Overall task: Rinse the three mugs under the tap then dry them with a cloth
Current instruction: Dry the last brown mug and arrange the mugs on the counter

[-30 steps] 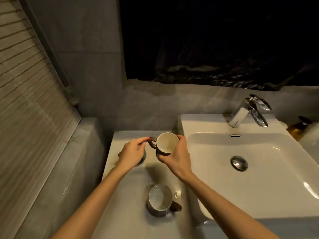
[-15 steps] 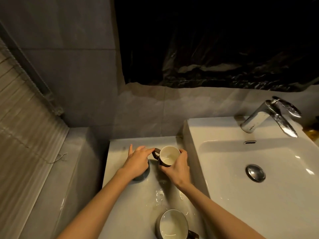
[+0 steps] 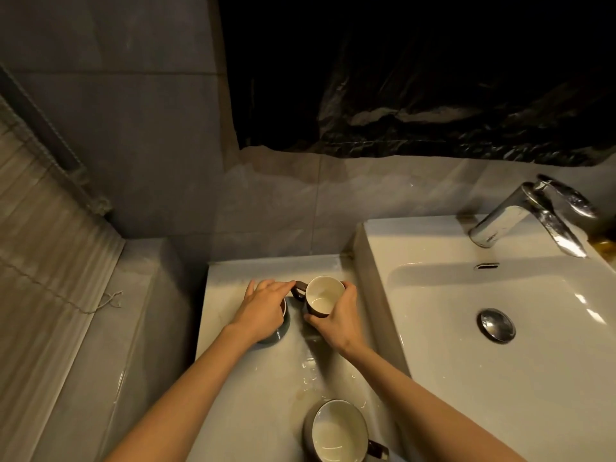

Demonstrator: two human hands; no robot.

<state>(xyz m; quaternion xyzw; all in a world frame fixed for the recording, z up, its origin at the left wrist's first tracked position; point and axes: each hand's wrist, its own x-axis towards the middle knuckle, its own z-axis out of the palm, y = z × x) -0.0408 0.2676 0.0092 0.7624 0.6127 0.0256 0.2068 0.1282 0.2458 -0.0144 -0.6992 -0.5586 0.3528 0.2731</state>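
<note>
My right hand [image 3: 336, 320] grips a brown mug [image 3: 321, 296], cream inside, tilted just above the wet counter [image 3: 233, 378]. My left hand [image 3: 263, 310] lies over a grey mug [image 3: 280, 328], fingertips at the brown handle. A third mug [image 3: 336, 431] stands nearer. No legible writing.

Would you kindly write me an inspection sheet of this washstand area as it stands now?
Surface: pale counter, wet patch near the middle.
Job's things: brown mug in the right hand; second mug mostly hidden under the left hand; third mug upright at the near edge; tap not running; no cloth seen.
Clutter: amber object at the far right edge, unclear.
Grippers: right hand wraps the brown mug; left hand touches its handle.
Cables: nothing seen.
Surroundings: basin, blind, tiled wall.
</note>
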